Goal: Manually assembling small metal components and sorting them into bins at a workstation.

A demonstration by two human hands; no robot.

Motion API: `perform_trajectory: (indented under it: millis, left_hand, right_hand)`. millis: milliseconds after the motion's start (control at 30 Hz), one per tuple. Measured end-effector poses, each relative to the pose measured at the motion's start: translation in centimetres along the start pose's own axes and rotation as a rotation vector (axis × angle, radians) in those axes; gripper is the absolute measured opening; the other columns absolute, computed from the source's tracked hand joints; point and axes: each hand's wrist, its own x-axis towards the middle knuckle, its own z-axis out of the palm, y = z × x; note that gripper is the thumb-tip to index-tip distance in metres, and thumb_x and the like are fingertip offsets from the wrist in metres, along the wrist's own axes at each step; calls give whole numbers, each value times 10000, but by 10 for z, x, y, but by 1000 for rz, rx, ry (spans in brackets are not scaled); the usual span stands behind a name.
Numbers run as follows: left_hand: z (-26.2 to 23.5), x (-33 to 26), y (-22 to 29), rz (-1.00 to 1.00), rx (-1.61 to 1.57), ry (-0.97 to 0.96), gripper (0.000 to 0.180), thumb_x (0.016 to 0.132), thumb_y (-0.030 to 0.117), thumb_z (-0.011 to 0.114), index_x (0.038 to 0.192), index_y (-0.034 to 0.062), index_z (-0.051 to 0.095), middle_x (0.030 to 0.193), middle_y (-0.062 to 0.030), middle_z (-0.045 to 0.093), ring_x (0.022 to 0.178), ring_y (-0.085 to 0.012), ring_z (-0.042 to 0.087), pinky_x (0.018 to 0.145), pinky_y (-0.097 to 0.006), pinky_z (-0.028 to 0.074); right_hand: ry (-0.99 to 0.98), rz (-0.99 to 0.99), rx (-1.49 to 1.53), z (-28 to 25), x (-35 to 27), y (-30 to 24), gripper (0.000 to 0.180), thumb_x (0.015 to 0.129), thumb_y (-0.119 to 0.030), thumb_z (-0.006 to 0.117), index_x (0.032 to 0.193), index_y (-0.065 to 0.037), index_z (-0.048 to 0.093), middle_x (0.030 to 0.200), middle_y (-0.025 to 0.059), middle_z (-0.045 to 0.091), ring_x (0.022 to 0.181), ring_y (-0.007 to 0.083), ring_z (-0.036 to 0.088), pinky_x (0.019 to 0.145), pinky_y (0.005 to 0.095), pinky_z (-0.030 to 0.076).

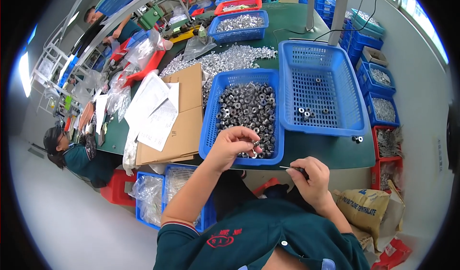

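Observation:
My left hand point(229, 149) is over the near edge of a blue basket point(209, 123) filled with small dark and silvery metal rings point(247, 99). Its thumb and fingers pinch a small metal ring point(256, 144); another ring shows close below the fingers. To the right, just off the table's front edge, my right hand point(312, 178) is closed round a dark-handled tool with a thin metal shaft point(284, 167), which points left toward the basket. A larger blue basket point(320, 97) at the right holds several rings point(305, 113).
Cardboard point(189, 119) and paper sheets point(155, 108) lie left of the ring basket. Behind it spreads a heap of shiny metal parts point(230, 56). Stacked blue bins point(381, 80) stand at the right wall. Two other people point(76, 157) point(108, 30) are at the left.

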Motion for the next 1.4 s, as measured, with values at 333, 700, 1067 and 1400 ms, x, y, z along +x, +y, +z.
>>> perform_trajectory:
  millis: [333, 700, 1067, 1400]
  left_hand:
    - [26, -30, -16, 205, -231, 97, 328, 811, -28, 636, 1123, 45, 565, 977, -95, 650, 829, -173, 652, 696, -260, 502]
    - [27, -39, -25, 305, -53, 180, 328, 809, -51, 634, 1109, 47, 542, 1005, -86, 634, 892, -149, 630, 772, -266, 517]
    - [39, -47, -27, 378, 286, 209, 339, 852, -99, 591, 1164, 27, 554, 1049, -69, 620, 969, -133, 636, 854, -282, 520]
    - [43, -50, -27, 414, 304, 241, 387, 845, -101, 596, 1213, 14, 554, 1054, -81, 631, 957, -121, 625, 845, -266, 507]
  right_hand:
    - [29, -140, 13, 20, 30, -12, 202, 722, 7, 774, 868, -27, 638, 689, 73, 591, 562, 209, 552, 500, 311, 426]
    - [17, -143, 42, 26, 26, -11, 205, 730, 6, 773, 882, -25, 638, 711, 74, 606, 560, 194, 550, 483, 297, 413]
    - [-11, -150, 52, 29, 30, -12, 200, 728, 0, 775, 872, -25, 638, 688, 63, 577, 543, 182, 525, 476, 299, 395]
    - [15, -221, -35, 33, 27, -13, 211, 712, -2, 786, 854, -36, 634, 685, 69, 586, 556, 209, 528, 495, 319, 406]
